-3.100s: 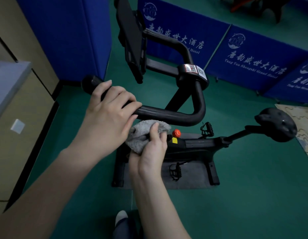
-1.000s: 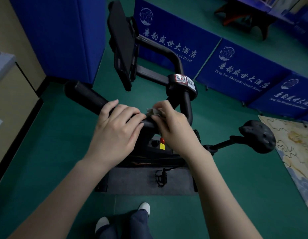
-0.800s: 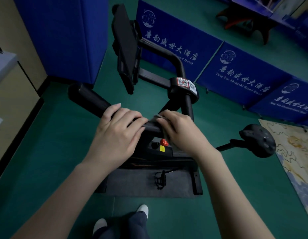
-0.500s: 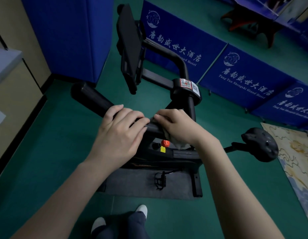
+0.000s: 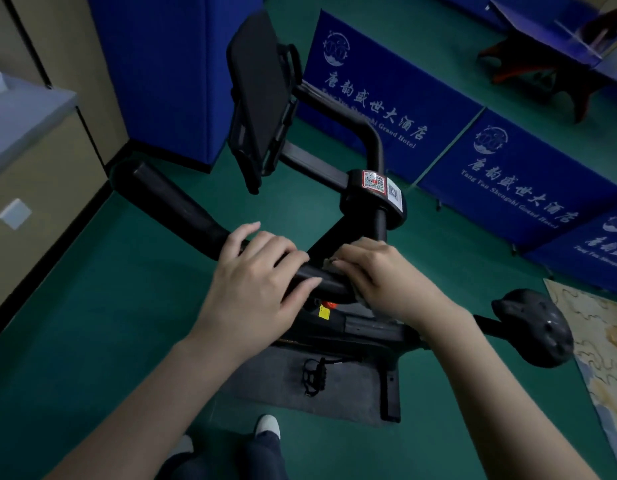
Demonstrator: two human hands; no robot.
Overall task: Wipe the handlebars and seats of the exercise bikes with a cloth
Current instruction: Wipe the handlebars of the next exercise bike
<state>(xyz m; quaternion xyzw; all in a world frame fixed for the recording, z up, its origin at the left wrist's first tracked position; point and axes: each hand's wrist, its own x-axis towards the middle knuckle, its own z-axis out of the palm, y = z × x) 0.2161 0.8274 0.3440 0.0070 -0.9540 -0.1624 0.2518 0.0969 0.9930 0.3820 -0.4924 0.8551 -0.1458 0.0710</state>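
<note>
Under both hands runs the near bar of the handlebar [image 5: 182, 206], a black padded tube slanting away past the left hand. The left hand [image 5: 255, 289] lies over it with fingers curled across the top, steadying the bike. Just beside it, the right hand [image 5: 379, 275] wraps round the bend of the same bar, pressing the cloth [image 5: 329, 263] against it; only a pale edge of the cloth shows at the fingertips. The wiping of this handlebar looks to be the step in hand. The seat [image 5: 535, 327] sits well to the right of the right arm, untouched. The far bar [image 5: 352, 119], beyond both hands, probably comes next: the right hand would need to lift the cloth and reach past the black screen [image 5: 258, 95].
</note>
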